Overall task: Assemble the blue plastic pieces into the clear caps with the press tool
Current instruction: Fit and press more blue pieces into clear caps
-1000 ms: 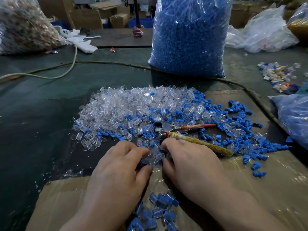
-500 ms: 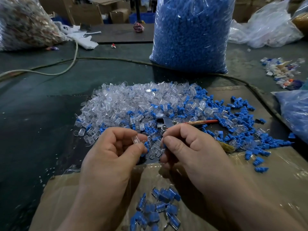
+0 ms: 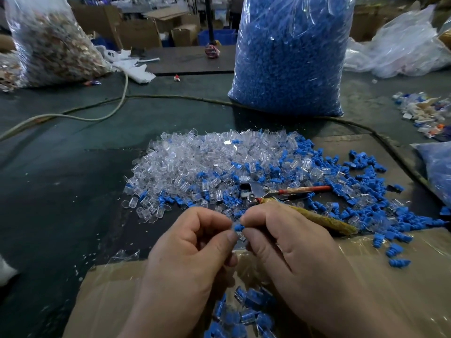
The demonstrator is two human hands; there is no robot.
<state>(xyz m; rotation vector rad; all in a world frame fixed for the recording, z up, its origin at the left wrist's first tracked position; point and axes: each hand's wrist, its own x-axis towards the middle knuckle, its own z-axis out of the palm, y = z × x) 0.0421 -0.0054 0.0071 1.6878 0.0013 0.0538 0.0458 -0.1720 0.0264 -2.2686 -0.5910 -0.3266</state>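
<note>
Well on the near side of the press tool (image 3: 266,194), a small heap of blue-filled caps (image 3: 246,313) lies on taped cardboard (image 3: 395,279). Just short of the tool the hands meet. The right hand (image 3: 292,245) has a narrow grip pinching a ribbed blue piece (image 3: 238,227). The left hand (image 3: 192,259) has its grip pinched on a clear cap (image 3: 241,237), only a sliver showing. Loose clear caps (image 3: 207,157) crowd the tool's head, with scattered blue pieces (image 3: 371,206) to its right. Beyond it on the bench (image 3: 61,179) stands a tall bag of blue pieces (image 3: 288,57).
</note>
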